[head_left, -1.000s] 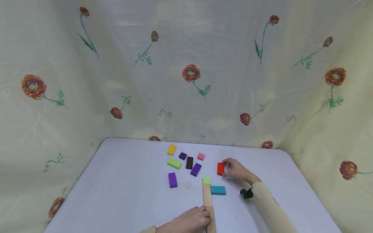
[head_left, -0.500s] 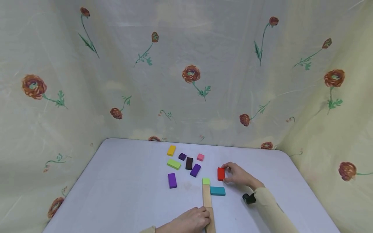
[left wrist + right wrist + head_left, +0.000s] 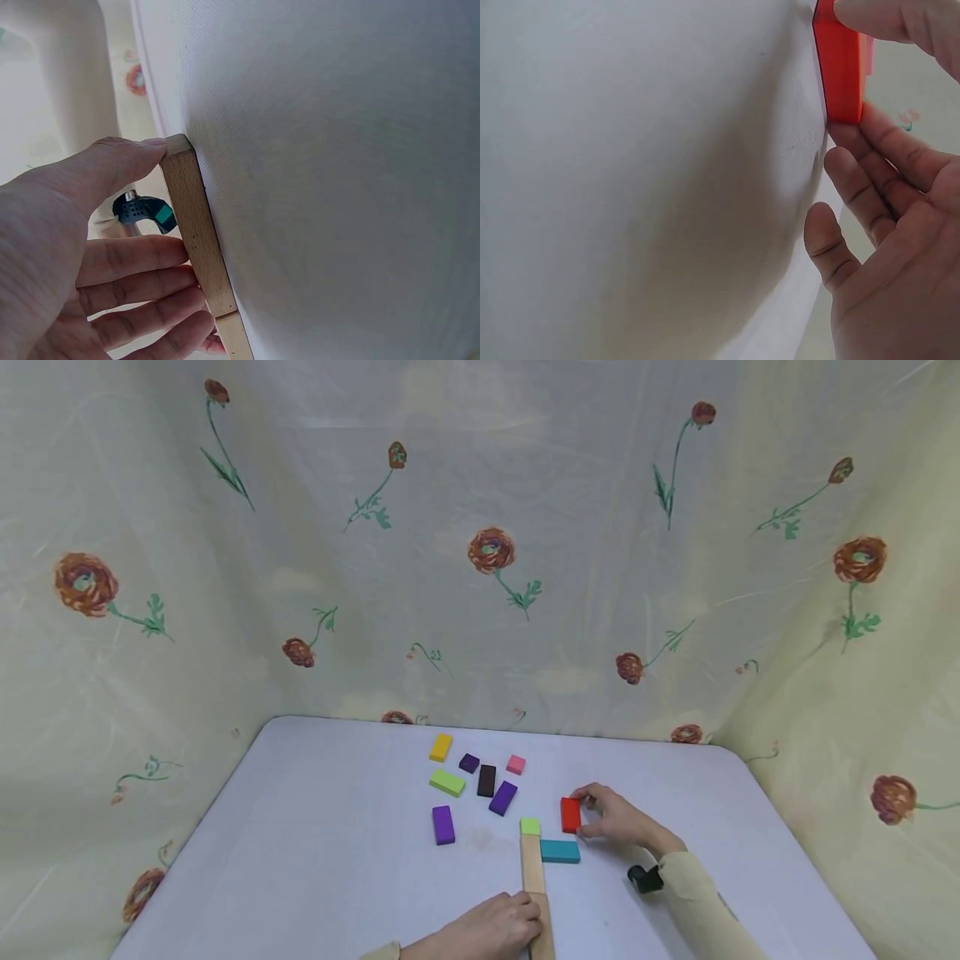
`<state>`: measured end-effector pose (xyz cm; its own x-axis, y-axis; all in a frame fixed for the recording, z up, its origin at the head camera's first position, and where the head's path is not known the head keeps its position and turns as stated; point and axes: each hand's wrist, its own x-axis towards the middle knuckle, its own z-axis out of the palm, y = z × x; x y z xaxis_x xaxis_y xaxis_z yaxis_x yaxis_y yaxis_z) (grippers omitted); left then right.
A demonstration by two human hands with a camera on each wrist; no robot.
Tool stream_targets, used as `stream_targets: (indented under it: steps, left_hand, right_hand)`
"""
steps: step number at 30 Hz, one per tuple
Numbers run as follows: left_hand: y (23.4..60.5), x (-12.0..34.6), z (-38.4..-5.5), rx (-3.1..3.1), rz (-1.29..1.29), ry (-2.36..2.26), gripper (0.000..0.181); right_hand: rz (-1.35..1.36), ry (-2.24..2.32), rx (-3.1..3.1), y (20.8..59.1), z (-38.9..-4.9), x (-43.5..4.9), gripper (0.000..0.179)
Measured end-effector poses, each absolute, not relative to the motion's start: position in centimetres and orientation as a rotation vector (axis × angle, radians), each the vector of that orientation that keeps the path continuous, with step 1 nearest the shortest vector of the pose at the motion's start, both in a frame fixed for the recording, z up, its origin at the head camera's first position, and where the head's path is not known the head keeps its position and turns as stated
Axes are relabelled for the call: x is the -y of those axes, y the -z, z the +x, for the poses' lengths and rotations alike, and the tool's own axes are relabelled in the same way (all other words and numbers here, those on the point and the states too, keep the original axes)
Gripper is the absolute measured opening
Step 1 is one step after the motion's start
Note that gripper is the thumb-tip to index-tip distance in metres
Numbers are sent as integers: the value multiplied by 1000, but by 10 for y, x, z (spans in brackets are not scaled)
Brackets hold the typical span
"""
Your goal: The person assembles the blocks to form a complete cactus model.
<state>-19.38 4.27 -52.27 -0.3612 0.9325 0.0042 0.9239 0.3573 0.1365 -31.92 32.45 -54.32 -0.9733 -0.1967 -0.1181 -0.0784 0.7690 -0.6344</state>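
My right hand (image 3: 621, 818) pinches a red block (image 3: 571, 815) by its two ends, thumb at the near end and fingertips at the far end. In the right wrist view the red block (image 3: 840, 67) sits right at the white tabletop, the ring and little fingers off it. At the front, my left hand (image 3: 480, 931) holds the near wooden block (image 3: 196, 225), thumb at its near end and fingertips along its side. A second wooden block (image 3: 532, 863) continues that line, with a small lime block (image 3: 530, 827) at its far end. A teal block (image 3: 560, 852) lies crosswise against its right side.
Left of the line lies a purple block (image 3: 443, 825). Farther back are another purple block (image 3: 503, 798), a dark brown block (image 3: 487, 781), a longer lime block (image 3: 447, 782), a dark purple block (image 3: 469, 763), a yellow block (image 3: 441, 747) and a pink block (image 3: 516, 765). Flowered cloth (image 3: 450, 610) hangs behind.
My right hand has drawn the red block toward me, close to the far right corner of the teal block. The left hand has stayed at the wooden block.
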Motion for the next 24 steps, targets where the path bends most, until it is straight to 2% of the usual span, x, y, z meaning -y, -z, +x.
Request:
stream_targets:
  steps: [24]
  left_hand:
    - [525,-43,-194,-2556,1757,-133,32]
  right_hand:
    - [-268,994,-2772,545,-303,-328,55]
